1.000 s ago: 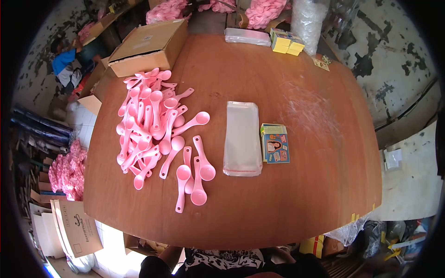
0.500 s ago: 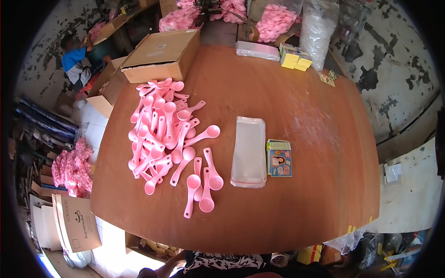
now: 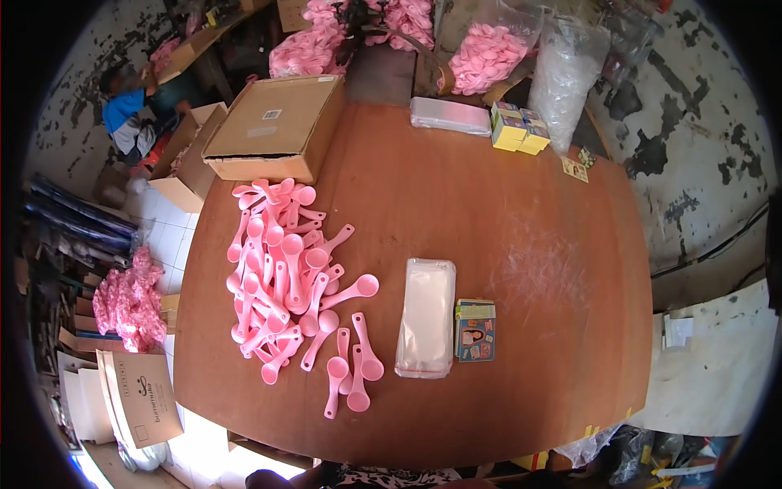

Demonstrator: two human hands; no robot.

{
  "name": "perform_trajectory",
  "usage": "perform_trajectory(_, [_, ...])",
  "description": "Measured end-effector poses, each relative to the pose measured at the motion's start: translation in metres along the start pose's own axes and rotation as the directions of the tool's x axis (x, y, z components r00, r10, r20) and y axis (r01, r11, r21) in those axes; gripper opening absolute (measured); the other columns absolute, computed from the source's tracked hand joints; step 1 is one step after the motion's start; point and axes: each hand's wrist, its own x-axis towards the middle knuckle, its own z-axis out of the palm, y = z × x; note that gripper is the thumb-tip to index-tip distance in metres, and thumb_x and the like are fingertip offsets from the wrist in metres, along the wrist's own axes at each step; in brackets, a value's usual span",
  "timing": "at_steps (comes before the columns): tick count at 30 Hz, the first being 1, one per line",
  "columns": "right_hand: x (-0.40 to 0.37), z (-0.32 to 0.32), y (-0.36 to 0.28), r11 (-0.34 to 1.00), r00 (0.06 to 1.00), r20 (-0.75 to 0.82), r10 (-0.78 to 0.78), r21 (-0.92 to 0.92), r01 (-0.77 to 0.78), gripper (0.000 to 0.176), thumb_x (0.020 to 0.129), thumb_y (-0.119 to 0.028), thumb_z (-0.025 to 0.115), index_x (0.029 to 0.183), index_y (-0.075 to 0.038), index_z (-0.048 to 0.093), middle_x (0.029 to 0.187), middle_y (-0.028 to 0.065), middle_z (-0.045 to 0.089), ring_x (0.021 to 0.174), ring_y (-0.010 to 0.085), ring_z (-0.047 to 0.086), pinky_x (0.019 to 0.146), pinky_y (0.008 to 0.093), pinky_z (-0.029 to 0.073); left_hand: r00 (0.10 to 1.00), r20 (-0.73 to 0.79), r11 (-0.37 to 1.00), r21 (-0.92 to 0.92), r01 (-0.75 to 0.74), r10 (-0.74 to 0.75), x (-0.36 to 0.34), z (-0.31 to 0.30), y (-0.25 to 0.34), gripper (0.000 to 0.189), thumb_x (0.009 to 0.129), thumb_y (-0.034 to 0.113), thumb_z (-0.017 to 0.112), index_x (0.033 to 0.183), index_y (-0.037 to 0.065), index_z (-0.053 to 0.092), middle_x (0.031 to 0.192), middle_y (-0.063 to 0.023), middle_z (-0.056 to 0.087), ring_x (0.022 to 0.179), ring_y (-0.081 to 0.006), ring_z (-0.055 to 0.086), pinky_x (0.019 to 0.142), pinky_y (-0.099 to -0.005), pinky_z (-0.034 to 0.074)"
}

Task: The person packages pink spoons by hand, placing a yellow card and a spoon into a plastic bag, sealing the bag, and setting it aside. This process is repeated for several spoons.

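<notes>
Neither of my hands shows in the head view; only a bit of patterned black-and-white clothing [image 3: 391,475] appears at the bottom edge. A heap of pink plastic scoops [image 3: 281,277] covers the left part of the brown table [image 3: 521,407]. Several scoops [image 3: 356,371] lie apart at the heap's lower right. Near the middle rests a stack of clear plastic bags [image 3: 425,318]. Right beside it is a small stack of printed cards [image 3: 475,330] with a picture of a person on top.
A closed cardboard box [image 3: 273,122] stands at the table's far left. Along the far edge are another pack of clear bags [image 3: 450,115], yellow-sided card stacks [image 3: 520,130] and a tall plastic-wrapped roll [image 3: 564,81]. A person in blue [image 3: 126,114] sits beyond, at left.
The camera view has tilted, so the table and its things sit lower in the picture. A forearm seen at the bottom edge earlier no longer shows. The scoops, bags and cards look unmoved.
</notes>
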Motion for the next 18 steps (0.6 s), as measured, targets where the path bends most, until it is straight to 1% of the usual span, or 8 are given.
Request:
perform_trajectory(5, [-0.011, -0.005, -0.003, 1.0, 1.0, 0.001, -0.013, -0.006, 0.013, 0.03, 0.09, -0.033, 0.054, 0.089, -0.007, 0.068, 0.08, 0.0118, 0.067, 0.075, 0.0283, 0.063, 0.067, 0.0415, 0.048, 1.0, -0.005, 1.0, -0.006, -0.016, 0.016, -0.016, -0.005, 0.013, 0.024, 0.096, 0.016, 0.048, 0.11, 0.008, 0.066, 0.096, -0.0106, 0.071, 0.086, -0.0246, 0.069, 0.072, -0.0348, 0.054])
perform_trajectory(9, [-0.004, 0.006, 0.0, 0.999, 1.0, -0.003, -0.024, -0.023, 0.024, 0.029, 0.089, -0.033, 0.054, 0.089, -0.007, 0.068, 0.081, 0.0121, 0.067, 0.075, 0.0286, 0.063, 0.068, 0.0416, 0.049, 0.999, -0.008, 0.999, -0.009, -0.035, 0.035, -0.012, -0.001, 0.004, 0.024, 0.096, 0.016, 0.048, 0.11, 0.008, 0.066, 0.096, -0.0105, 0.071, 0.086, -0.0244, 0.069, 0.073, -0.0347, 0.054])
perform_trajectory(14, [0.012, 0.036, 0.01, 0.998, 0.998, -0.023, -0.057, -0.039, 0.056, 0.029, 0.089, -0.032, 0.054, 0.089, -0.007, 0.068, 0.081, 0.0124, 0.068, 0.076, 0.0289, 0.064, 0.068, 0.0419, 0.049, 0.997, -0.01, 0.997, -0.01, -0.072, 0.072, 0.005, 0.013, -0.03, 0.025, 0.096, 0.016, 0.047, 0.109, 0.008, 0.066, 0.096, -0.0104, 0.071, 0.086, -0.0242, 0.069, 0.073, -0.0346, 0.053])
perform_trajectory(18, [0.009, 0.058, 0.029, 0.995, 0.996, -0.039, -0.083, -0.058, 0.08, 0.029, 0.089, -0.032, 0.054, 0.089, -0.007, 0.068, 0.082, 0.0127, 0.068, 0.076, 0.0292, 0.064, 0.069, 0.042, 0.049, 0.996, -0.007, 0.996, 0.009, -0.089, 0.089, 0.006, 0.023, -0.072, 0.025, 0.096, 0.017, 0.047, 0.109, 0.008, 0.066, 0.095, -0.0104, 0.071, 0.086, -0.024, 0.069, 0.073, -0.0346, 0.053])
